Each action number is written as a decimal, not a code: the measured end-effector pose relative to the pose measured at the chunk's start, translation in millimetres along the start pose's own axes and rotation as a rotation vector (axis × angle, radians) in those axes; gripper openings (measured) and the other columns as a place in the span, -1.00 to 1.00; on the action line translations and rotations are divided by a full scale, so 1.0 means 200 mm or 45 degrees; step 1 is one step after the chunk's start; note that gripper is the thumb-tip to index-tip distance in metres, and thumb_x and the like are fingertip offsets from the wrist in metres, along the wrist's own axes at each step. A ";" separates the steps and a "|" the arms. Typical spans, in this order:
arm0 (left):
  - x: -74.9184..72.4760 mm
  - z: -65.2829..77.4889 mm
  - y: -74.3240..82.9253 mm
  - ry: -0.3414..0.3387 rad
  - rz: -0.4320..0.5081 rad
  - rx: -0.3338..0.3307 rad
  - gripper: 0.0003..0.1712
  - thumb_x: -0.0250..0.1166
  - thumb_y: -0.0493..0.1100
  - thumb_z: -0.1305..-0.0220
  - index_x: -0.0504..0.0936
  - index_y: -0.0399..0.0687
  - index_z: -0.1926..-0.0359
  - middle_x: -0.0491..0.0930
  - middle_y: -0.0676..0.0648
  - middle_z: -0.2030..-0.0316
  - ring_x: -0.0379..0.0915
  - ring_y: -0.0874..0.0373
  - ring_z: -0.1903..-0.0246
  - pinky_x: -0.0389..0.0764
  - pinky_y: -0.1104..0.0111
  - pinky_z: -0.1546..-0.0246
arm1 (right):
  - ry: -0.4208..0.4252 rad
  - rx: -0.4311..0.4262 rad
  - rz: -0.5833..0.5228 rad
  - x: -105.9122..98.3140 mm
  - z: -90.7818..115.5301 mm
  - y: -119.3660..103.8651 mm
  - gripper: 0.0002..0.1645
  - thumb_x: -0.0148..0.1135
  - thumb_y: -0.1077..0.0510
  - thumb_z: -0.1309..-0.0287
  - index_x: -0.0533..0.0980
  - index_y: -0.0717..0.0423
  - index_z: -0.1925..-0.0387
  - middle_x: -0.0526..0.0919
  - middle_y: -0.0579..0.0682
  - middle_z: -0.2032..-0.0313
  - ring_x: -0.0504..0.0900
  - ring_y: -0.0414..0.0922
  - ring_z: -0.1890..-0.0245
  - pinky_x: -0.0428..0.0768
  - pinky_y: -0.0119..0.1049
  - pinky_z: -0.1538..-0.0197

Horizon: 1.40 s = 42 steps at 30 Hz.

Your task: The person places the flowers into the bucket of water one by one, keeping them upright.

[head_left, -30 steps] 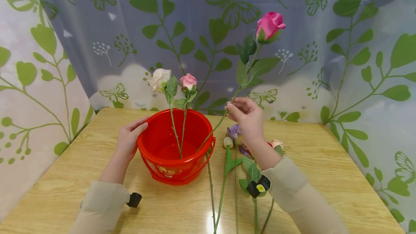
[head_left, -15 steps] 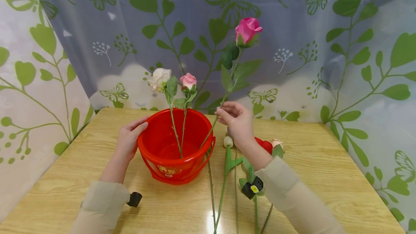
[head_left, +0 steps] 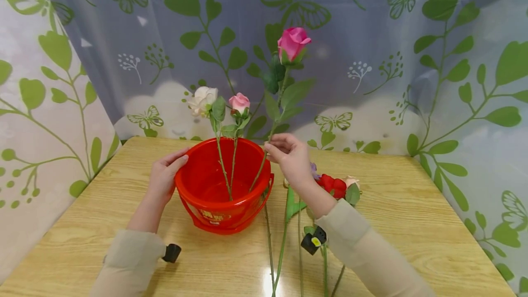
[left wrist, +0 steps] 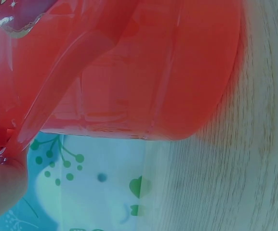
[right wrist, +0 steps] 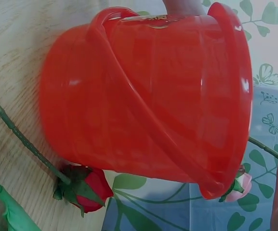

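A red bucket [head_left: 243,217] stands upright on the table, with a white flower [head_left: 203,101] and a small pink rose [head_left: 239,103] leaning in it. My left hand [head_left: 164,175] holds the bucket's left rim, its thumb at the edge; only part of this hand [left wrist: 4,190] shows in the left wrist view. Between thumb and fingers, my right hand [head_left: 290,157] pinches the stem of a tall bright pink rose [head_left: 294,44]. That stem's lower part is inside the bucket at the right. The right wrist view shows the bucket [right wrist: 177,96] from its side.
Right of the bucket lie several flowers on the wooden table [head_left: 396,223]: red blooms [head_left: 333,186], a peach one [head_left: 351,181] and a purple one [head_left: 315,170], partly behind my arm. A red rose [right wrist: 83,190] lies beside the bucket's base. A patterned curtain [head_left: 363,118] hangs behind.
My right hand has moved left and slightly down with the bright pink rose, whose stem now stands steeper over the bucket. The left hand and bucket have stayed put.
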State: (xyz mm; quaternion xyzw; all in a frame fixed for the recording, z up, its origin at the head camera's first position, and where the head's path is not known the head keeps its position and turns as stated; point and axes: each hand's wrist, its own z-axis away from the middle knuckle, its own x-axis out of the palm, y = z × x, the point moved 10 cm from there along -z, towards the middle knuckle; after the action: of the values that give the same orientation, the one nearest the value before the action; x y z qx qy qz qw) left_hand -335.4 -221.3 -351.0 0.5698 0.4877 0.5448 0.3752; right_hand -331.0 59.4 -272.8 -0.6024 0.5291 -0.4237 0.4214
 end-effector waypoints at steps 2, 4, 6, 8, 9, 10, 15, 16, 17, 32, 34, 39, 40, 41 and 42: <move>0.00 0.00 0.00 0.004 0.003 0.008 -0.46 0.16 -0.26 -0.19 0.28 -0.49 -0.12 0.59 0.13 0.29 0.52 0.25 0.26 0.52 0.42 0.24 | -0.002 -0.011 0.005 0.01 0.00 0.00 -0.79 0.18 0.41 0.00 0.47 0.39 0.25 0.58 0.09 0.38 0.58 -0.19 0.44 0.60 -0.26 0.30; 0.00 0.00 0.00 0.007 0.004 0.012 -0.47 0.16 -0.27 -0.18 0.28 -0.50 -0.12 0.59 0.13 0.30 0.52 0.25 0.27 0.53 0.43 0.24 | -0.006 -0.010 0.018 0.02 0.00 0.01 -0.79 0.18 0.41 0.00 0.47 0.39 0.25 0.58 0.11 0.38 0.58 -0.19 0.43 0.60 -0.26 0.31; 0.00 0.00 0.00 0.011 0.002 0.011 -0.46 0.16 -0.27 -0.18 0.27 -0.51 -0.12 0.59 0.13 0.30 0.52 0.26 0.27 0.53 0.43 0.25 | -0.008 0.004 0.035 0.03 0.01 0.02 -0.79 0.18 0.39 -0.01 0.47 0.37 0.24 0.58 0.12 0.36 0.58 -0.18 0.42 0.60 -0.27 0.30; 0.00 0.00 0.00 0.013 -0.002 0.002 -0.44 0.16 -0.26 -0.18 0.26 -0.52 -0.13 0.59 0.14 0.30 0.52 0.26 0.27 0.53 0.43 0.25 | -0.014 0.017 0.045 0.04 0.01 0.03 -0.78 0.18 0.38 -0.02 0.47 0.38 0.23 0.57 0.15 0.34 0.58 -0.16 0.40 0.59 -0.26 0.29; 0.00 0.00 -0.01 0.014 -0.006 -0.003 -0.44 0.16 -0.26 -0.18 0.25 -0.52 -0.13 0.59 0.14 0.30 0.52 0.26 0.27 0.53 0.43 0.25 | -0.016 0.021 0.053 0.04 0.01 0.03 -0.78 0.18 0.38 -0.02 0.47 0.38 0.22 0.57 0.15 0.34 0.58 -0.15 0.39 0.59 -0.26 0.29; 0.00 0.00 -0.01 0.015 -0.010 -0.007 -0.43 0.16 -0.26 -0.18 0.24 -0.52 -0.13 0.58 0.14 0.30 0.52 0.26 0.27 0.53 0.43 0.25 | -0.019 0.024 0.056 0.05 0.01 0.04 -0.77 0.18 0.38 -0.02 0.47 0.37 0.22 0.56 0.16 0.33 0.58 -0.14 0.38 0.59 -0.26 0.28; 0.00 0.00 -0.02 0.020 -0.021 -0.020 -0.41 0.15 -0.25 -0.19 0.21 -0.53 -0.15 0.58 0.16 0.30 0.51 0.27 0.26 0.53 0.44 0.24 | -0.034 0.019 0.051 0.07 0.00 0.06 -0.78 0.18 0.38 -0.02 0.48 0.36 0.23 0.56 0.19 0.32 0.59 -0.12 0.37 0.59 -0.25 0.28; 0.00 0.00 -0.02 0.020 -0.021 -0.021 -0.41 0.15 -0.25 -0.19 0.20 -0.53 -0.15 0.58 0.16 0.30 0.51 0.28 0.26 0.53 0.44 0.25 | -0.035 0.016 0.051 0.07 0.00 0.06 -0.78 0.18 0.38 -0.02 0.48 0.36 0.23 0.56 0.19 0.32 0.58 -0.11 0.36 0.59 -0.25 0.28; 0.00 0.00 -0.02 0.020 -0.021 -0.021 -0.41 0.15 -0.25 -0.20 0.20 -0.53 -0.15 0.58 0.17 0.30 0.51 0.28 0.26 0.53 0.45 0.25 | -0.034 0.013 0.053 0.07 -0.01 0.07 -0.78 0.18 0.38 -0.02 0.48 0.36 0.22 0.56 0.19 0.31 0.58 -0.11 0.36 0.59 -0.25 0.28; -0.01 0.01 -0.01 0.022 0.007 -0.014 -0.50 0.16 -0.26 -0.18 0.33 -0.44 -0.11 0.58 0.14 0.29 0.51 0.26 0.25 0.52 0.42 0.22 | 0.084 0.094 0.091 0.04 -0.08 0.15 -0.74 0.20 0.39 0.01 0.49 0.34 0.19 0.57 0.18 0.28 0.57 -0.06 0.30 0.58 -0.30 0.24; -0.01 0.01 -0.01 0.024 0.007 -0.013 -0.51 0.16 -0.27 -0.18 0.34 -0.43 -0.11 0.58 0.14 0.30 0.51 0.26 0.25 0.52 0.43 0.22 | 0.097 0.094 0.115 0.03 -0.09 0.17 -0.73 0.21 0.39 0.02 0.49 0.34 0.19 0.58 0.18 0.29 0.56 -0.05 0.28 0.57 -0.30 0.23; 0.00 0.00 -0.01 0.023 0.004 -0.018 -0.46 0.15 -0.27 -0.19 0.26 -0.50 -0.14 0.58 0.15 0.30 0.51 0.27 0.26 0.52 0.44 0.23 | 0.114 0.101 0.195 0.02 -0.10 0.19 -0.68 0.22 0.37 0.02 0.49 0.31 0.15 0.58 0.18 0.27 0.55 -0.03 0.23 0.56 -0.31 0.20; 0.00 0.00 -0.01 0.022 0.006 -0.019 -0.44 0.15 -0.26 -0.19 0.24 -0.51 -0.14 0.58 0.15 0.30 0.51 0.27 0.26 0.52 0.44 0.23 | 0.118 0.104 0.208 0.01 -0.10 0.20 -0.68 0.22 0.37 0.02 0.49 0.31 0.14 0.58 0.18 0.26 0.55 -0.03 0.22 0.56 -0.31 0.20; 0.00 0.00 -0.01 0.020 0.007 -0.021 -0.44 0.15 -0.26 -0.19 0.23 -0.51 -0.14 0.58 0.15 0.30 0.51 0.27 0.26 0.52 0.43 0.23 | 0.121 0.108 0.220 0.01 -0.11 0.20 -0.68 0.22 0.36 0.02 0.49 0.31 0.14 0.58 0.18 0.26 0.55 -0.03 0.22 0.56 -0.31 0.20; 0.00 0.00 -0.01 0.020 0.008 -0.022 -0.44 0.15 -0.26 -0.19 0.24 -0.50 -0.14 0.58 0.15 0.30 0.51 0.27 0.26 0.52 0.43 0.23 | 0.125 0.110 0.233 0.01 -0.11 0.21 -0.68 0.22 0.36 0.02 0.49 0.30 0.14 0.58 0.17 0.26 0.55 -0.03 0.22 0.56 -0.31 0.20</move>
State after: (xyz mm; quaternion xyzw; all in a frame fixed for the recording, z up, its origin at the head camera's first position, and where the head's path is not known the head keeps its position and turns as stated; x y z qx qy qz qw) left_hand -335.0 -221.7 -352.6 0.5639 0.4840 0.5545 0.3744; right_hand -363.4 52.9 -305.9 -0.5114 0.5833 -0.4348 0.4573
